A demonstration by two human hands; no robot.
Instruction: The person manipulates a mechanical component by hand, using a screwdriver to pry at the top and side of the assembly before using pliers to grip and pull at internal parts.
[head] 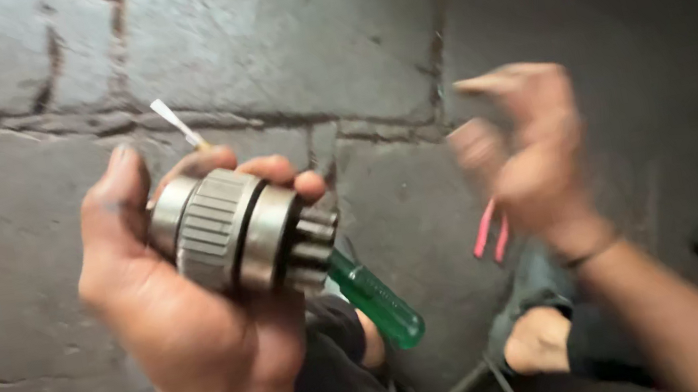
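Head view: left hand (184,292) clasps metal gear part (241,232).

Dark stone floor (360,41) here, cracked joints running across it (grimy ones), pink-handled tool (489,231) lying on it.

Left hand (167,304) grips a metal gear assembly (236,233) and green-handled screwdriver (374,297); right hand (528,155) blurred, empty

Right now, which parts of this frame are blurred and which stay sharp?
Head view: the right hand is smeared by motion blur; the left hand and the ribbed metal cylinder it grips are sharp; the green screwdriver handle shows glare; the stone floor is dimly lit.
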